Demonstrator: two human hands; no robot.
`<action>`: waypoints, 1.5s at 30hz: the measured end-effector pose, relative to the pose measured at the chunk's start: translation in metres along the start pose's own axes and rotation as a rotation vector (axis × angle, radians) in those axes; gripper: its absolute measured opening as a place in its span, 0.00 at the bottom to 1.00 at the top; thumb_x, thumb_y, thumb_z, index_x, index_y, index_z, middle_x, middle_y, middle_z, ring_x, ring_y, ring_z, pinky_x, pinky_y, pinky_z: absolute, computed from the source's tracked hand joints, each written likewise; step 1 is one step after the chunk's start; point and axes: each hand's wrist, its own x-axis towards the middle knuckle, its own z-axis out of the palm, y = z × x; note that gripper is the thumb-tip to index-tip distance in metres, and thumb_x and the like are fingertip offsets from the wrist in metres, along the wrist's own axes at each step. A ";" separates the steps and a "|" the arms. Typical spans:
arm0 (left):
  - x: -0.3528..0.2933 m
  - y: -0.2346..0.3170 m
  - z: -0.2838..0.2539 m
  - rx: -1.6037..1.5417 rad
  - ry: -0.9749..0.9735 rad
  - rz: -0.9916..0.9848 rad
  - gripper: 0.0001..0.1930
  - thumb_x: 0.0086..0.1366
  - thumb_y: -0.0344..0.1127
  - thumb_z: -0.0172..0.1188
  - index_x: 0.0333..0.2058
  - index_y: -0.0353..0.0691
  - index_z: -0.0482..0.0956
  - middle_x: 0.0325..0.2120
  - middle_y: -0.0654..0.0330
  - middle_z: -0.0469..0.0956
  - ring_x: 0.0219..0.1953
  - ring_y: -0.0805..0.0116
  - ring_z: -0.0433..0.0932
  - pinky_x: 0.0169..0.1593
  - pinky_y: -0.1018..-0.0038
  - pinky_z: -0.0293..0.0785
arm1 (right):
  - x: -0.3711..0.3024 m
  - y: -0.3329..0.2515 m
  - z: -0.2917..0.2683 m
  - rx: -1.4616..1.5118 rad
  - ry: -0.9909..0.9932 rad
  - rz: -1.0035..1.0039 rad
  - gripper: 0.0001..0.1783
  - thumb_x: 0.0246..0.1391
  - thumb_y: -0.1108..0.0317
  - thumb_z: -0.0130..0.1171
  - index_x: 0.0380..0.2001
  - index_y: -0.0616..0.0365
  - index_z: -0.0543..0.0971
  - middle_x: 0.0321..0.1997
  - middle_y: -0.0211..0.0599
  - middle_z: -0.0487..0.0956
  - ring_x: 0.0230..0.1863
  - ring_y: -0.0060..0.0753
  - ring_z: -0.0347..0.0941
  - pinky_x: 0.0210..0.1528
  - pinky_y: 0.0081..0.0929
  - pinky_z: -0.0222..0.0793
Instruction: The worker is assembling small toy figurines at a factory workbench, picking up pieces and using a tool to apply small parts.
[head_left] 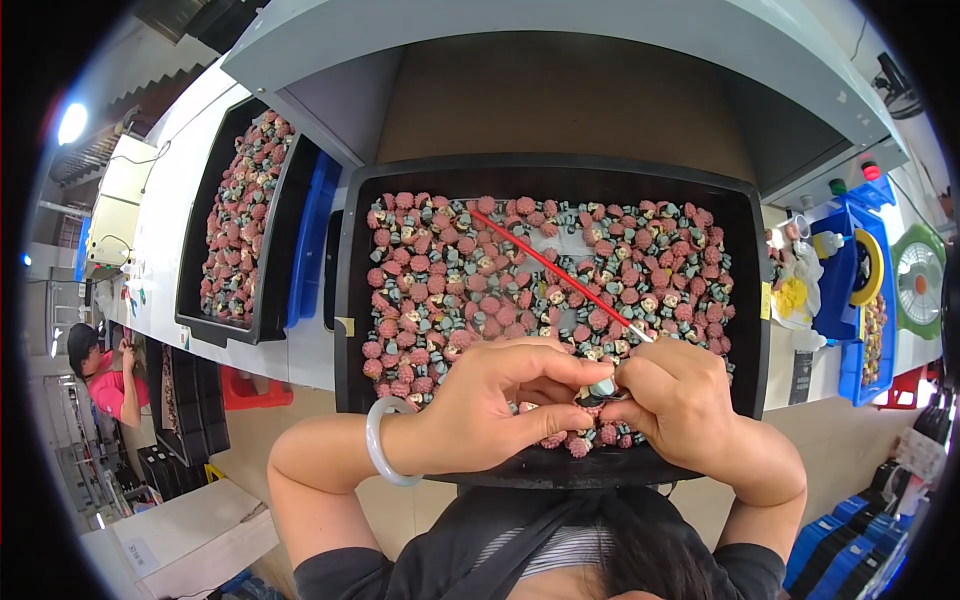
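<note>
A large black tray [350, 250] in front of me is filled with several small pink and grey-green figurines [450, 270]. My left hand [495, 400], with a pale bangle [380, 440] on the wrist, pinches a small grey-green piece [603, 387] over the tray's near edge. My right hand [680, 400] touches the same piece and holds a thin red brush [560, 272], whose handle slants up and left across the tray.
A second black tray [205, 300] of similar figurines lies to the left on a white bench, beside a blue bin [312, 230]. Blue bins [850, 290], small bottles and a fan [920, 280] stand at right. Another person [105, 375] sits far left.
</note>
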 end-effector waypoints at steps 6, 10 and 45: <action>0.000 -0.001 0.002 -0.211 0.017 -0.013 0.16 0.53 0.18 0.55 0.43 0.30 0.70 0.40 0.52 0.71 0.39 0.68 0.75 0.38 0.79 0.75 | -0.003 0.002 -0.011 0.044 -0.020 -0.038 0.17 0.38 0.55 0.60 0.19 0.58 0.70 0.15 0.34 0.66 0.16 0.38 0.64 0.17 0.29 0.57; -0.001 -0.004 0.002 -0.186 -0.011 0.026 0.17 0.54 0.17 0.52 0.45 0.31 0.69 0.42 0.52 0.71 0.41 0.69 0.73 0.43 0.78 0.73 | -0.003 -0.001 -0.014 -0.029 -0.021 -0.017 0.18 0.36 0.54 0.61 0.19 0.58 0.70 0.14 0.33 0.65 0.15 0.37 0.64 0.17 0.28 0.56; -0.001 -0.001 0.001 -0.136 0.003 -0.038 0.16 0.53 0.16 0.53 0.42 0.30 0.70 0.38 0.51 0.71 0.37 0.67 0.75 0.38 0.77 0.75 | 0.000 -0.002 -0.008 -0.025 -0.101 0.020 0.15 0.35 0.59 0.61 0.18 0.57 0.69 0.15 0.33 0.65 0.17 0.37 0.63 0.17 0.30 0.57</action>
